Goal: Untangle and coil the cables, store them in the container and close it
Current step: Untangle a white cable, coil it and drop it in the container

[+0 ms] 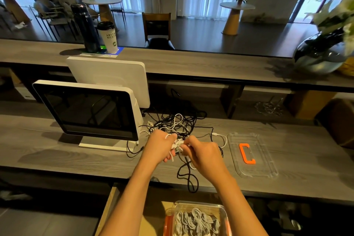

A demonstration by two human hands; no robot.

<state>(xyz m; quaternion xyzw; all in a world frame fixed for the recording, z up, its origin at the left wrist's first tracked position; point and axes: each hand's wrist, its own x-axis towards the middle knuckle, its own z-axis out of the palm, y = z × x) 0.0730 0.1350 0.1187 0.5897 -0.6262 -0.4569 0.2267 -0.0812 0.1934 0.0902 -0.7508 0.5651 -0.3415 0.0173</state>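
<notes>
Center frame: left hand (161,144) & right hand (204,154) both pinch a white cable bundle (177,143) above the black/white cable tangle (176,124) on the desk (57,151). Clear lid (268,166) w/ orange handle lies right; container (197,218) of coiled cables sits bottom center.

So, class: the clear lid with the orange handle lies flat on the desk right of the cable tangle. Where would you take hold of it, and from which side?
Grip the lid by its orange handle, coming from above. The lid lies flat on the desk, so its thin rim offers little purchase, while the C-shaped handle appears raised for fingers to curl around. The right hand, nearest, currently holds the white cable.
</notes>
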